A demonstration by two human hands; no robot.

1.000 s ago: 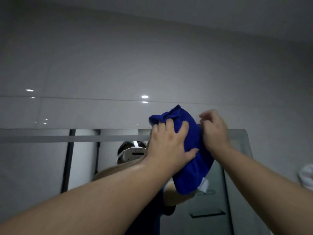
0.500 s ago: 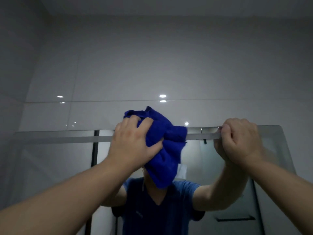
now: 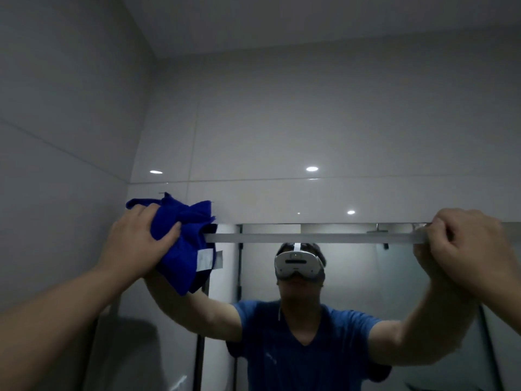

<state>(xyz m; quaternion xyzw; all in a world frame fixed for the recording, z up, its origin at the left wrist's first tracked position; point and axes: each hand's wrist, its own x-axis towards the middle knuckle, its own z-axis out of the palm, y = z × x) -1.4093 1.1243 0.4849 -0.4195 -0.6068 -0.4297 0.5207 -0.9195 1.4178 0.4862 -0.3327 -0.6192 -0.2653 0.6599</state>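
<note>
Up at the top left corner of the mirror (image 3: 366, 266), the left hand (image 3: 138, 244) grips a bunched blue cloth (image 3: 183, 230) and presses it against the glass, fingers curled into the fabric and thumb on its front. The cloth hangs down over the corner, its white label (image 3: 205, 259) facing out (print too small to read). Well apart, at the far right, the right hand (image 3: 465, 249) clamps the mirror's frosted top edge (image 3: 310, 237), fingers curled over it. Glossy tiled wall (image 3: 310, 122) runs above. The mirror shows the person in a blue shirt and white headset (image 3: 296, 262), both arms raised.
</note>
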